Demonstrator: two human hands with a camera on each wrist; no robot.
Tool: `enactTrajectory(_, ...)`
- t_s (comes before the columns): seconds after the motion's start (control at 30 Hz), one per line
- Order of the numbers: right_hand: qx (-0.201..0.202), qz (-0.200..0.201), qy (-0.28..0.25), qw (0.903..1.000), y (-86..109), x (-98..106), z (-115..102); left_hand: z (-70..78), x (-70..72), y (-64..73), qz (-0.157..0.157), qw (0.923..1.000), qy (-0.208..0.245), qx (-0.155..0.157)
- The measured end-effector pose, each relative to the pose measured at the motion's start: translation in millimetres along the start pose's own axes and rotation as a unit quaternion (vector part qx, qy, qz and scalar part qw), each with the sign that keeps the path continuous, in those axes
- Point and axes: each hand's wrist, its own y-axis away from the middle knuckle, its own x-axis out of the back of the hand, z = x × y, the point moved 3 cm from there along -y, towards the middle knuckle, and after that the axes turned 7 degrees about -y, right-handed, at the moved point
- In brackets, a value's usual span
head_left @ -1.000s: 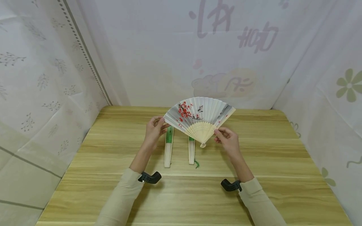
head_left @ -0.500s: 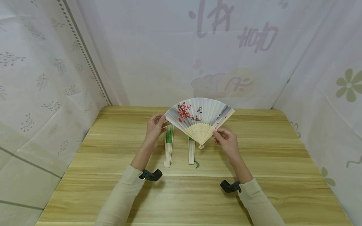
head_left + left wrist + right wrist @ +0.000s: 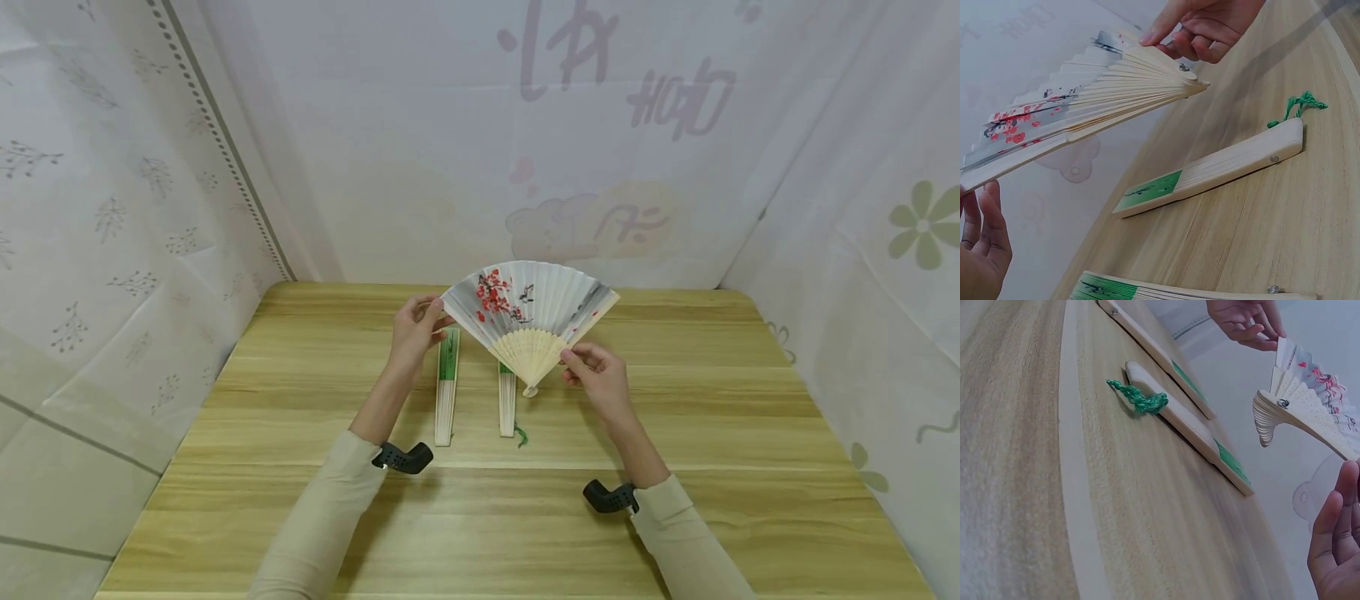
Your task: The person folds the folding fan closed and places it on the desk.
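Note:
A folding fan (image 3: 525,321) with red blossoms and pale slatted ribs is spread wide above the table. My left hand (image 3: 415,333) pinches its left outer edge near the top. On the other side, my right hand (image 3: 602,379) pinches the right guard rib lower down, close to the pivot end. The left wrist view shows the fan (image 3: 1085,103) from the side, raised off the tabletop. Two folded fans with green cloth lie beneath: one at left (image 3: 447,387), and another (image 3: 507,404) with a green cord, its upper end hidden behind the spread fan.
The wooden table (image 3: 480,533) reaches back to a pale printed curtain (image 3: 420,150). Patterned curtains also hang at left (image 3: 112,208) and right (image 3: 885,275). Each wrist wears a black camera mount, one left (image 3: 405,458) and one right (image 3: 609,497).
The spread fan's lower end has shifted slightly left and down. My left hand has moved a little right and up, and my right hand slightly left. The folded fans stay put.

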Motion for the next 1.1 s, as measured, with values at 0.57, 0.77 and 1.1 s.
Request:
enactTrajectory(0.57,-0.010,-0.008,0.012,0.9998,-0.6,-5.8,0.4,0.2,-5.3,-3.6,0.003,1.0000,-0.003,0.002)
enactTrajectory(0.77,-0.011,-0.009,0.009,0.9999,-1.5,-6.3,1.6,1.1,-8.0,-3.8,0.004,1.0000,-0.004,0.004)
enactTrajectory(1.1,-0.010,-0.018,0.018,0.9996,-2.9,-8.2,1.7,2.3,-12.1,-4.1,0.005,1.0000,0.003,0.000)
